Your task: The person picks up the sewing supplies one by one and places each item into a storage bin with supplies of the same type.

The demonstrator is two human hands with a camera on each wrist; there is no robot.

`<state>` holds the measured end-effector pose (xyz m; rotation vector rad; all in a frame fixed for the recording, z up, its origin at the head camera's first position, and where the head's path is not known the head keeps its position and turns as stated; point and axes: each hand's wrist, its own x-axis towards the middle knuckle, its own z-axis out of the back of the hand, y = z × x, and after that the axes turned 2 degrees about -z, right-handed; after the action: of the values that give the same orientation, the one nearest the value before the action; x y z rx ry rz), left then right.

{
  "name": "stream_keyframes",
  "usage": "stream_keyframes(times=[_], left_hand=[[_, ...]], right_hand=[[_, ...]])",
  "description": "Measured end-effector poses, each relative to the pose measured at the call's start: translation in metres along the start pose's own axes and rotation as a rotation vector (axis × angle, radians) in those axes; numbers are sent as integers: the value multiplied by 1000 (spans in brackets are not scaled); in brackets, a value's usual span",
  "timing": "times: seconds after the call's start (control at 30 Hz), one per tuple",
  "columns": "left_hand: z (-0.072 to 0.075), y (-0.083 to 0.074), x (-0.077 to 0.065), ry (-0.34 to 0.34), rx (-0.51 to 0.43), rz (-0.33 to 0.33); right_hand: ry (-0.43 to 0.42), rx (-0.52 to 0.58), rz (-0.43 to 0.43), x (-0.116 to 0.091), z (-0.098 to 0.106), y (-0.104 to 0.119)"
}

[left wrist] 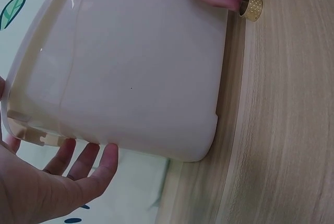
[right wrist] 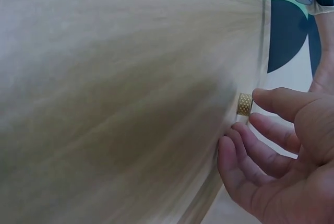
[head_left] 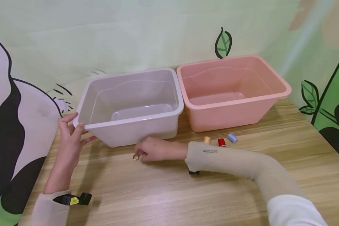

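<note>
A gold dimpled thimble (head_left: 136,157), open at both ends, is at the fingertips of my right hand (head_left: 155,149), by the front of the white bin (head_left: 138,127). Thumb and index finger pinch its edge; the right wrist view shows the thimble (right wrist: 244,104) right at their tips. My left hand (head_left: 70,138) holds the white bin's front left corner, thumb on the rim and fingers spread beneath it. In the left wrist view the fingers (left wrist: 83,164) touch the bin's outer wall.
A pink bin (head_left: 223,114) stands right of the white one. Before it lie an orange thread spool (head_left: 207,140), a red one (head_left: 221,142) and a light blue one (head_left: 232,137), near my right forearm. A printed cloth (head_left: 147,34) hangs behind the wooden table (head_left: 147,197).
</note>
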<state>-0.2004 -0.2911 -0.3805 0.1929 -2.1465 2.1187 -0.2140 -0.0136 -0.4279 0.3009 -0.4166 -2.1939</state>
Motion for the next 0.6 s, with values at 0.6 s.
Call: stream_keyframes(times=[0.6], left_hand=[[-1,0,0,4,4,4]], right_hand=[[-33,-54,-142,6,-8,12]])
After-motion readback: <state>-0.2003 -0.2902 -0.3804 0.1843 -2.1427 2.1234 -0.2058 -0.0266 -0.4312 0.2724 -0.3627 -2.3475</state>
